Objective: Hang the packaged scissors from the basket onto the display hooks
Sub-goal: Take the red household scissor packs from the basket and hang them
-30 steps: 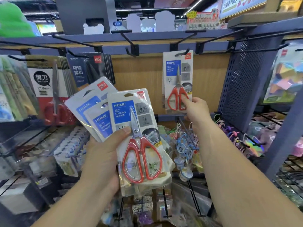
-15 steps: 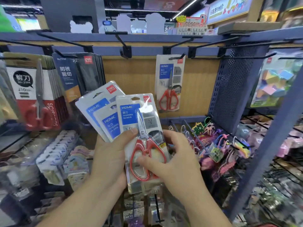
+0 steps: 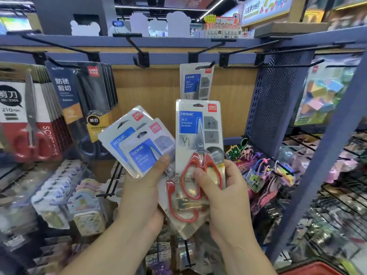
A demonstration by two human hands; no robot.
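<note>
Frame centre: an upright blister pack (image 3: 190,124), red-handled scissors (image 3: 200,149) sealed inside, is pinched by the right hand (image 3: 226,195); fanned packs (image 3: 139,150) are gripped by the left hand (image 3: 143,195).

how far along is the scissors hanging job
Done: one hung pack on a hook. In hand: the right hand holds the next pack upright below it, not yet hooked. Left: the left hand grips at least two fanned packs; only the rim of the red basket shows, contents unknown.
</note>
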